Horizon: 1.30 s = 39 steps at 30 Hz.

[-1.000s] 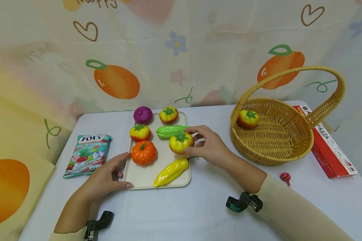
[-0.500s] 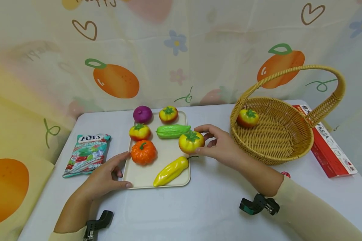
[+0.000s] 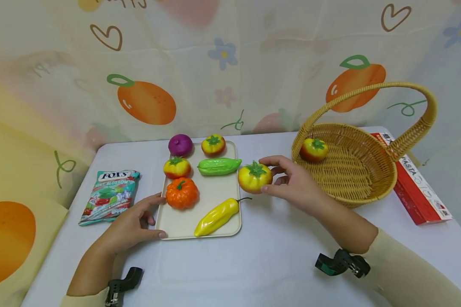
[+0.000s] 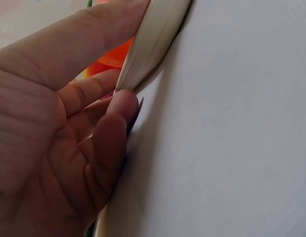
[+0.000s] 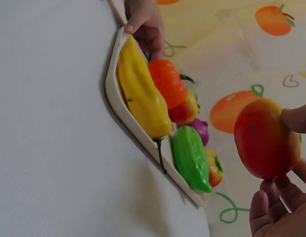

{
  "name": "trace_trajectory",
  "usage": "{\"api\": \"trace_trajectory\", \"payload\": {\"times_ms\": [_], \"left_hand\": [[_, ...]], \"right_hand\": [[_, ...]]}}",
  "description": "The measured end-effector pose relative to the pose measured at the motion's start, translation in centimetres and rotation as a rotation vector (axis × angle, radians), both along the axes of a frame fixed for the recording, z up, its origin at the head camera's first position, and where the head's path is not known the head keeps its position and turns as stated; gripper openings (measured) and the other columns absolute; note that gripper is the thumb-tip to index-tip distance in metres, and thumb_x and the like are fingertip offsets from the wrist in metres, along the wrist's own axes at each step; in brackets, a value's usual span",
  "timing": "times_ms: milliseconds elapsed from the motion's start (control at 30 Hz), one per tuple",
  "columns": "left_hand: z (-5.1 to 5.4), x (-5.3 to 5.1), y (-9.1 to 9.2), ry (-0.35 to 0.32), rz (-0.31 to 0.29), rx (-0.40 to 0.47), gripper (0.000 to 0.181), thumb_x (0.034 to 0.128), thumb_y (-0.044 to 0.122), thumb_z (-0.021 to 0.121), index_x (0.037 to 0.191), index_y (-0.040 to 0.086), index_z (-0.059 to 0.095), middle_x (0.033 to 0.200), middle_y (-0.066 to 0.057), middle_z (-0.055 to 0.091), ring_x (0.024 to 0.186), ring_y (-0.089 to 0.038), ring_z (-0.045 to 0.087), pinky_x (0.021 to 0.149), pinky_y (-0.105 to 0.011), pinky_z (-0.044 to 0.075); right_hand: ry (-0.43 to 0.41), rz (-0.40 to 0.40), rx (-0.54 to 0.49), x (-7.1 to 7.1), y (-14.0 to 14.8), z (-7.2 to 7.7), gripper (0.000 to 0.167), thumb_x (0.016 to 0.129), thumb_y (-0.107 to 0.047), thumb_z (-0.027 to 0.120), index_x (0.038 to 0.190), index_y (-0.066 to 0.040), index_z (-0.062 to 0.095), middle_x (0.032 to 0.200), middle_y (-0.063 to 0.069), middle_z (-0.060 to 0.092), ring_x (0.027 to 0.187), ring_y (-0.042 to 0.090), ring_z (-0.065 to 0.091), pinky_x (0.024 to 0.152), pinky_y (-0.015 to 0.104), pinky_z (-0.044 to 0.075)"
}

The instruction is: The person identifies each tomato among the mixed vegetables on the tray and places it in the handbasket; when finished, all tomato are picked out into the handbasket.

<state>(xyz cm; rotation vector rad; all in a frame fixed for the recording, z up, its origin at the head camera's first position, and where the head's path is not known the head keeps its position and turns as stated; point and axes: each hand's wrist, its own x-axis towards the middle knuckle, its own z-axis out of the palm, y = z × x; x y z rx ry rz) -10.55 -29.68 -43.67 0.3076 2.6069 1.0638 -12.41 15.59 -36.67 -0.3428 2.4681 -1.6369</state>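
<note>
R hand (image 3: 297,185) has a fruit (image 3: 255,177), yellow-red w/ a green leafy top, pinched b/w thumb n fingers. R wrist cam shows thumb on one side, fingertips on the other, n it looks to be up off the table (image 3: 253,268). It's just past the right edge of the tray (image 3: 211,187), b/w the two hands but way closer to R.

L hand (image 3: 134,217) is clamped on the tray's near left corner, thumb on the rim per L wrist cam. Hands are well apart btw.

Tray stuff: pumpkin (image 3: 182,193) right by L hand's fingertips, can't tell if they touch. 2nd fruit (image 3: 176,168) just beyond that, onion (image 3: 180,145) farther out, 3rd fruit (image 3: 213,145) to the onion's right. Green veg (image 3: 220,166) lies left of what R hand's holding, yellow pepper (image 3: 217,217) is b/w the hands, stem poking over the rim.

Basket (image 3: 353,177) is right of R hand, w/ a 4th fruit (image 3: 313,149) inside on the side nearest that hand. Red/white box (image 3: 418,194) sits past the basket, farther right. Candy bag (image 3: 110,196) is just left of L hand, a bit beyond it.
</note>
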Motion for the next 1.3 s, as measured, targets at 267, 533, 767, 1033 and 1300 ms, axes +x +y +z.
{"api": "trace_trajectory", "payload": {"times_ms": [267,533,767,1033,1300], "left_hand": [[0.0,0.4,-0.4,0.034,-0.019,0.089,0.083,0.0771,0.022,0.099,0.148,0.013,0.057,0.108,-0.01,0.062,0.085,-0.024,0.054,0.064,-0.026,0.048],[0.1,0.5,-0.5,0.026,0.009,0.067,0.081,0.0769,0.021,0.099,0.146,0.013,0.058,0.096,-0.007,0.06,0.082,-0.025,0.057,0.067,-0.027,0.051],[0.1,0.6,-0.6,-0.014,0.001,0.114,0.082,0.0784,0.019,0.098,0.148,0.01,0.055,0.082,-0.007,0.063,0.07,-0.022,0.059,0.062,-0.027,0.052],[0.2,0.7,-0.6,-0.011,-0.009,0.153,0.084,0.0803,0.014,0.096,0.151,0.006,0.052,0.082,-0.007,0.062,0.069,-0.019,0.058,0.061,-0.026,0.052],[-0.2,0.5,-0.5,-0.017,-0.003,0.175,0.082,0.0798,0.013,0.096,0.15,0.004,0.054,0.125,-0.015,0.057,0.075,-0.019,0.06,0.065,-0.025,0.054]], "right_hand": [[0.019,-0.007,-0.029,0.4,0.8,0.4,0.056,0.09,-0.01,0.084,0.142,-0.011,0.063,0.138,0.006,0.063,0.116,0.027,0.058,0.089,0.027,0.053],[0.013,-0.016,-0.032,0.8,2.3,0.9,0.057,0.091,-0.01,0.084,0.143,-0.011,0.062,0.137,0.007,0.062,0.117,0.027,0.056,0.089,0.027,0.051],[0.003,-0.039,-0.022,1.1,4.1,1.3,0.058,0.091,-0.009,0.083,0.145,-0.012,0.061,0.14,0.006,0.061,0.12,0.027,0.055,0.093,0.025,0.052],[-0.031,-0.059,-0.02,1.5,5.7,2.3,0.059,0.094,-0.013,0.082,0.148,-0.016,0.059,0.146,0.002,0.057,0.12,0.029,0.055,0.092,0.023,0.054],[-0.011,-0.071,-0.031,1.6,7.5,2.7,0.058,0.096,-0.011,0.08,0.15,-0.015,0.058,0.144,0.003,0.056,0.125,0.025,0.053,0.095,0.02,0.052]]}}
